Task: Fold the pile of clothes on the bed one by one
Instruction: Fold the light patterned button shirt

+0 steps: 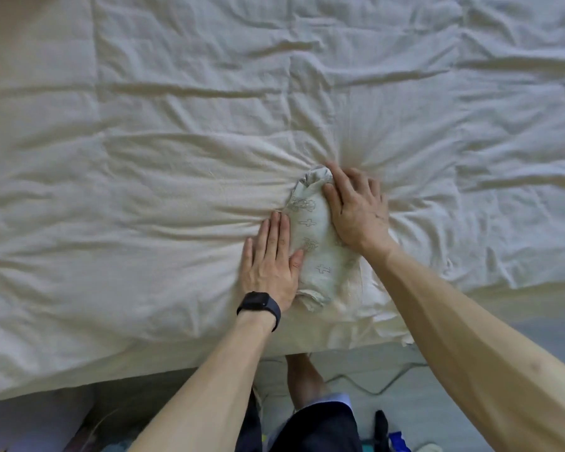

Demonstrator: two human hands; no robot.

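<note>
A pale rolled garment [317,243] printed with small crosses lies near the front edge of the bed [144,158], on its wrinkled cream cover. The left hand [271,265], fingers flat and together, presses against its left side. The right hand [356,207], fingers spread, presses down on its upper right. A black watch [258,305] circles the left wrist.
</note>
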